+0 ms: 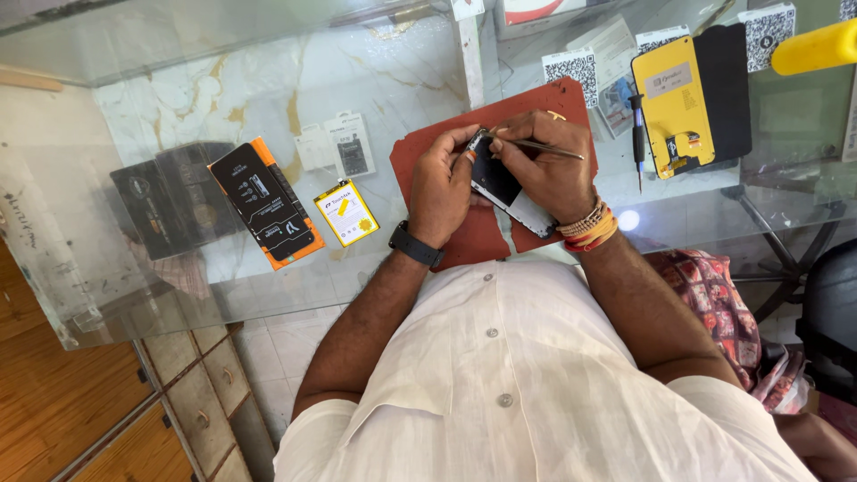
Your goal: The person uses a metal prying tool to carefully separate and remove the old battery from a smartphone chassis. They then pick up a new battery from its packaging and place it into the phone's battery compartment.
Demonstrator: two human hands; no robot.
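My left hand (442,183) grips the upper end of an opened phone (500,186), holding it over a red work mat (420,156). My right hand (546,165) rests across the phone and pinches thin metal tweezers (546,147), their tip set at the phone's top edge near my left thumb. The phone's dark inside faces up; its lower end shows pale. A black watch sits on my left wrist and thread bands on my right.
On the glass counter lie a black-and-orange box (268,203), a small yellow-edged battery pack (346,212), blister packs (337,147), a yellow-and-black phone part (692,94), a screwdriver (636,134) and square code cards (571,67). Drawers (205,393) stand lower left.
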